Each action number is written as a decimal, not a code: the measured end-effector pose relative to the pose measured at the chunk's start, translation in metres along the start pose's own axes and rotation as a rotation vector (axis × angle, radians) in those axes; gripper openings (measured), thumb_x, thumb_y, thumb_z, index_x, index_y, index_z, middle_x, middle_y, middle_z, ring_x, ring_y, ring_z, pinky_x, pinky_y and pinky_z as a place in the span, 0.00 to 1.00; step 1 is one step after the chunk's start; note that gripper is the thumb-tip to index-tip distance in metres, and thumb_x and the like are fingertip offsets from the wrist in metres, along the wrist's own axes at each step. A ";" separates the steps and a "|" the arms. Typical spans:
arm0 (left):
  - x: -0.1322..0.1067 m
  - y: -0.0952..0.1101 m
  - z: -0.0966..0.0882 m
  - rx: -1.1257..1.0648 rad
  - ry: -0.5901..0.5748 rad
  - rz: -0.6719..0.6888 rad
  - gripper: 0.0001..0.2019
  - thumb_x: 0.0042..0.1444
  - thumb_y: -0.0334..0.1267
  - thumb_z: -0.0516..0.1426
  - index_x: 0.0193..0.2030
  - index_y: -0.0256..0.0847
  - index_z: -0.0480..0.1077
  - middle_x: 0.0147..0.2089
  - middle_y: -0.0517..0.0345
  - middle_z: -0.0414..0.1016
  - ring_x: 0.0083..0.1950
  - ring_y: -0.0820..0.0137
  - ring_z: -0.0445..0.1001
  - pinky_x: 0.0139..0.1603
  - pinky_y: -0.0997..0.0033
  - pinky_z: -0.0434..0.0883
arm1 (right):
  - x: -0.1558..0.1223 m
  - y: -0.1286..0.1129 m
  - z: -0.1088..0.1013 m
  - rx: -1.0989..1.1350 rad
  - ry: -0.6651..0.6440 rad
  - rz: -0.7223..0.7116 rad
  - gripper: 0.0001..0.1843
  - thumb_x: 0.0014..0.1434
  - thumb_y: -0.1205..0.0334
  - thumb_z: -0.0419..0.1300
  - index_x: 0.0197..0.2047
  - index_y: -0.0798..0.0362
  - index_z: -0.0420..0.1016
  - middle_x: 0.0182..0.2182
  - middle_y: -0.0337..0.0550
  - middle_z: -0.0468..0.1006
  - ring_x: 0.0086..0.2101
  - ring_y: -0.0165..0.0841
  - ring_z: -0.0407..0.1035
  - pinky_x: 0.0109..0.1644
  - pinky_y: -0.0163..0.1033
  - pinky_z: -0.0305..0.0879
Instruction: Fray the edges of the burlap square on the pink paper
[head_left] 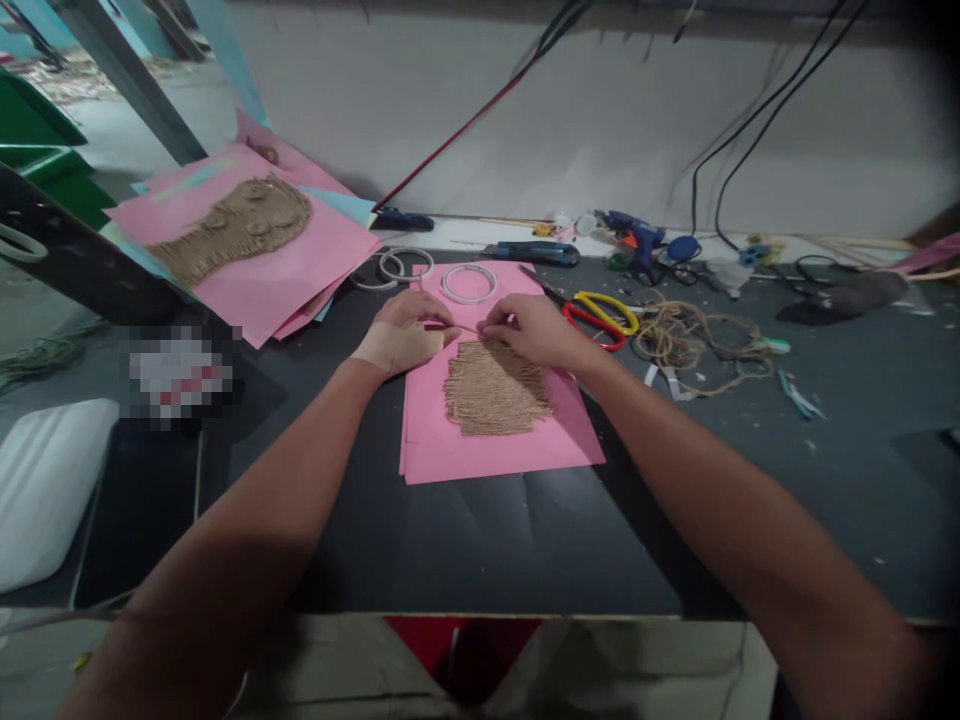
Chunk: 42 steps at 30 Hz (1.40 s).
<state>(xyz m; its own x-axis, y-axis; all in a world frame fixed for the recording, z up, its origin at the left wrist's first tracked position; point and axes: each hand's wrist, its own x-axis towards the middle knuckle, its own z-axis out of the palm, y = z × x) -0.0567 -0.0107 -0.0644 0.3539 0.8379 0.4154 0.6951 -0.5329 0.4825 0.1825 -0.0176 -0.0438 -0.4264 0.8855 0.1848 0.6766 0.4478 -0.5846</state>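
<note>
A pink paper sheet [487, 450] lies on the dark table, with a fringe of brown jute strands [496, 388] laid across its middle. My left hand [409, 330], bandaged at the wrist, is pinched on the left end of a thin stick at the fringe's top edge. My right hand [529, 328] is closed on the same stick's right part, fingers pressing down on the top of the jute strands. A white ring [469, 283] rests on the far end of the pink sheet.
Yellow and red scissors [600, 315] and a loose jute cord bundle [697, 340] lie to the right. Two more rings [397, 266] sit beyond my left hand. A stack of pink sheets with a finished jute piece [240, 225] lies at far left. Tools and cables line the back wall.
</note>
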 end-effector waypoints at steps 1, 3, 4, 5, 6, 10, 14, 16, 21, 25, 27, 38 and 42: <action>0.000 -0.001 0.000 0.005 0.006 0.000 0.02 0.52 0.40 0.69 0.32 0.48 0.82 0.42 0.56 0.86 0.47 0.60 0.81 0.55 0.55 0.76 | 0.000 0.001 0.000 -0.009 -0.004 -0.009 0.04 0.63 0.64 0.68 0.36 0.52 0.84 0.38 0.48 0.85 0.36 0.38 0.75 0.45 0.44 0.69; 0.000 -0.002 0.001 0.002 0.008 0.006 0.03 0.52 0.41 0.69 0.33 0.48 0.82 0.41 0.56 0.86 0.46 0.60 0.81 0.54 0.56 0.76 | 0.001 0.003 0.000 -0.019 0.004 -0.016 0.04 0.64 0.64 0.67 0.36 0.53 0.82 0.39 0.48 0.85 0.36 0.38 0.75 0.44 0.43 0.68; 0.000 -0.003 0.001 -0.004 0.006 0.012 0.03 0.53 0.41 0.69 0.33 0.48 0.82 0.41 0.56 0.86 0.46 0.61 0.81 0.53 0.57 0.76 | 0.001 0.004 0.000 -0.016 0.009 -0.015 0.04 0.64 0.63 0.66 0.36 0.53 0.81 0.38 0.48 0.84 0.36 0.37 0.74 0.43 0.42 0.67; 0.000 -0.003 0.001 -0.009 0.001 0.018 0.03 0.53 0.41 0.68 0.33 0.48 0.83 0.41 0.56 0.86 0.45 0.61 0.81 0.52 0.58 0.76 | 0.000 0.005 0.000 -0.003 0.011 -0.010 0.05 0.64 0.62 0.66 0.36 0.53 0.80 0.37 0.47 0.84 0.35 0.37 0.73 0.42 0.42 0.66; 0.000 -0.003 0.000 -0.015 -0.005 0.023 0.03 0.53 0.41 0.68 0.33 0.47 0.83 0.41 0.56 0.86 0.46 0.61 0.81 0.52 0.58 0.76 | 0.000 0.005 -0.001 0.020 0.006 0.000 0.05 0.65 0.62 0.65 0.37 0.53 0.79 0.36 0.46 0.83 0.34 0.36 0.73 0.41 0.41 0.65; -0.001 -0.001 -0.001 -0.031 -0.007 0.013 0.03 0.54 0.40 0.67 0.34 0.45 0.83 0.41 0.55 0.86 0.46 0.60 0.81 0.52 0.58 0.76 | -0.003 0.005 -0.005 0.105 -0.004 0.034 0.04 0.65 0.62 0.64 0.39 0.53 0.78 0.31 0.42 0.81 0.29 0.33 0.70 0.36 0.39 0.63; -0.001 0.000 0.000 -0.027 -0.008 0.000 0.03 0.54 0.39 0.67 0.34 0.46 0.83 0.42 0.54 0.86 0.46 0.60 0.81 0.53 0.57 0.75 | -0.002 0.006 -0.008 0.065 0.018 -0.054 0.08 0.65 0.63 0.64 0.45 0.52 0.83 0.37 0.45 0.84 0.32 0.35 0.72 0.40 0.41 0.66; 0.000 -0.002 0.000 -0.026 -0.011 0.007 0.03 0.54 0.40 0.67 0.35 0.46 0.83 0.41 0.54 0.86 0.45 0.60 0.81 0.52 0.57 0.75 | -0.002 0.006 -0.009 0.042 0.024 -0.104 0.09 0.66 0.64 0.62 0.45 0.52 0.85 0.39 0.47 0.85 0.35 0.37 0.73 0.42 0.43 0.67; 0.000 -0.006 0.001 -0.034 -0.015 0.011 0.05 0.54 0.41 0.67 0.36 0.46 0.84 0.41 0.55 0.87 0.45 0.61 0.81 0.50 0.58 0.75 | -0.001 0.006 -0.009 0.018 -0.003 -0.162 0.07 0.65 0.63 0.65 0.43 0.51 0.86 0.38 0.47 0.83 0.34 0.35 0.72 0.42 0.42 0.66; 0.001 -0.006 0.002 -0.037 -0.021 0.006 0.04 0.54 0.41 0.66 0.35 0.46 0.84 0.41 0.55 0.87 0.45 0.61 0.81 0.51 0.58 0.75 | 0.000 0.007 -0.008 -0.017 -0.020 -0.240 0.06 0.65 0.63 0.66 0.41 0.52 0.86 0.35 0.46 0.81 0.32 0.33 0.70 0.39 0.40 0.64; 0.001 -0.006 0.001 -0.041 -0.030 0.001 0.05 0.54 0.41 0.66 0.34 0.47 0.84 0.41 0.55 0.87 0.45 0.61 0.81 0.51 0.57 0.75 | 0.000 0.008 -0.007 -0.030 -0.012 -0.257 0.06 0.65 0.62 0.66 0.41 0.53 0.85 0.34 0.45 0.81 0.31 0.33 0.69 0.38 0.40 0.64; 0.000 -0.003 0.000 -0.054 -0.024 -0.003 0.06 0.52 0.44 0.69 0.35 0.46 0.84 0.41 0.54 0.86 0.46 0.60 0.81 0.52 0.58 0.75 | 0.000 0.007 -0.006 -0.091 -0.040 -0.240 0.07 0.66 0.62 0.65 0.41 0.53 0.85 0.35 0.46 0.81 0.32 0.34 0.69 0.38 0.40 0.62; 0.000 -0.004 0.000 -0.057 -0.025 0.007 0.06 0.52 0.44 0.70 0.34 0.46 0.84 0.41 0.54 0.86 0.46 0.60 0.81 0.53 0.57 0.75 | -0.001 0.004 -0.006 -0.110 -0.044 -0.245 0.07 0.66 0.62 0.65 0.41 0.54 0.85 0.34 0.46 0.81 0.32 0.34 0.68 0.38 0.40 0.61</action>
<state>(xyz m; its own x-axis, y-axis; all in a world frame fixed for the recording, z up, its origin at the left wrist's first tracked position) -0.0597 -0.0084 -0.0665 0.3749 0.8363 0.4000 0.6561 -0.5442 0.5229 0.1893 -0.0156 -0.0413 -0.6099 0.7436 0.2740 0.6101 0.6612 -0.4365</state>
